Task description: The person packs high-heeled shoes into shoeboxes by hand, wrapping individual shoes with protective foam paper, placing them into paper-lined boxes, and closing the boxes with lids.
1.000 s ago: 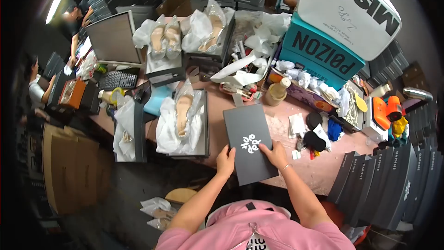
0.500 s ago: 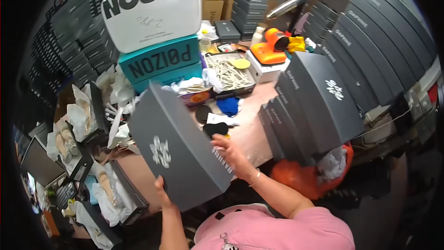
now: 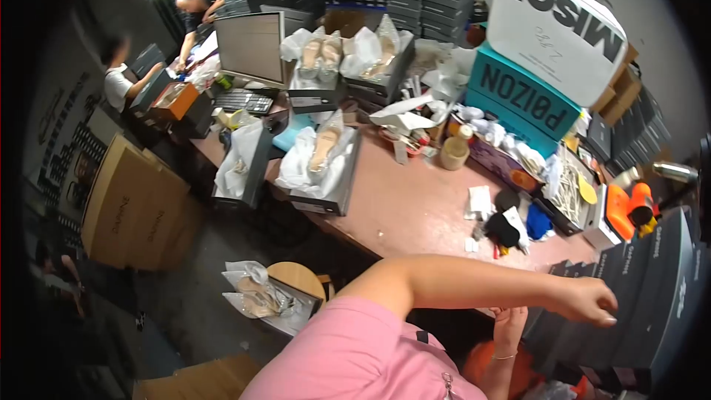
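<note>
My left hand [image 3: 589, 301] reaches across my body to the far right, in front of a stack of dark grey shoeboxes [image 3: 629, 281]. Its fingers are bent, with a gap beside the thumb, and nothing shows in them. Under the left forearm my right hand [image 3: 509, 324], with a bracelet at the wrist, is raised near the table's front edge. Its fingers are slightly bent and apart, and I see nothing held. An open shoebox [image 3: 342, 194] holds a wrapped beige shoe [image 3: 324, 150] on white paper at the table's left.
More open shoeboxes stand by a monitor [image 3: 250, 48] and keyboard. A bottle [image 3: 454, 150], black and blue cloths [image 3: 539, 221], teal boxes [image 3: 518, 96] and an orange device [image 3: 628, 211] are on the pink table [image 3: 400, 207]. A stool [image 3: 295, 281] stands below. Two people are at the upper left.
The dark shoebox is out of both hands. My left arm has swung across to the right, over my right hand. The view has turned back left from the right-hand stacks.
</note>
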Available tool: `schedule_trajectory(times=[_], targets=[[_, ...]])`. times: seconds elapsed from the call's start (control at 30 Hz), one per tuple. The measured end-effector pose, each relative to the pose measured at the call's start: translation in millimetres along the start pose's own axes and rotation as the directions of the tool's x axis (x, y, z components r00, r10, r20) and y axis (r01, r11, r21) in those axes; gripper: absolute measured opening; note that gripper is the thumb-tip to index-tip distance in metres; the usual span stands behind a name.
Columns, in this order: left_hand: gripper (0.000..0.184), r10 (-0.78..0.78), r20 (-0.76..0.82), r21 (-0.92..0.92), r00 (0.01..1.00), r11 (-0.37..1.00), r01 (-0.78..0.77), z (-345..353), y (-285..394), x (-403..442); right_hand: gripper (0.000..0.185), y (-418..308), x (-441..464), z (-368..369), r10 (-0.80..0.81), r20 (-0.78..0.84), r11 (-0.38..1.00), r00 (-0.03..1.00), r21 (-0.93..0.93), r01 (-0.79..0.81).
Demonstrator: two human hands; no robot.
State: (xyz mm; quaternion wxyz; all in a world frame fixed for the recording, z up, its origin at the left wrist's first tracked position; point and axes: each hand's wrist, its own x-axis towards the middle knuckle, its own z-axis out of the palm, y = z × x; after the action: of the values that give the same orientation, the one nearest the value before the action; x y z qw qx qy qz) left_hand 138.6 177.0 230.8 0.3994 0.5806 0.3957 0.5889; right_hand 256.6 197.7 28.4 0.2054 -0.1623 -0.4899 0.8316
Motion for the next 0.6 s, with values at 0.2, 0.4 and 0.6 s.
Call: schedule_trajectory(times=[0.2, 0.4, 0.6], targets=[[0.042, -0.311, -0.680, -0.297, 0.664, 0.945, 0.139, -132, -14, -256, 0.027, 16, 55, 90, 0.330, 0.070, 0.934, 0.941, -0.166, -0.315], [0.032, -0.317, -0.933, -0.296, -0.171, 0.945, -0.142, -100, 4, -493, 0.034, 73, 192, 272, 0.433, 0.451, 0.901, 0.780, -0.249, -0.355], [0.033, -0.345, -0.850, -0.294, -0.397, 0.938, -0.186, -57, 6, -542, 0.048, 152, 372, 427, 0.379, 0.316, 0.917, 0.870, -0.253, -0.308]])
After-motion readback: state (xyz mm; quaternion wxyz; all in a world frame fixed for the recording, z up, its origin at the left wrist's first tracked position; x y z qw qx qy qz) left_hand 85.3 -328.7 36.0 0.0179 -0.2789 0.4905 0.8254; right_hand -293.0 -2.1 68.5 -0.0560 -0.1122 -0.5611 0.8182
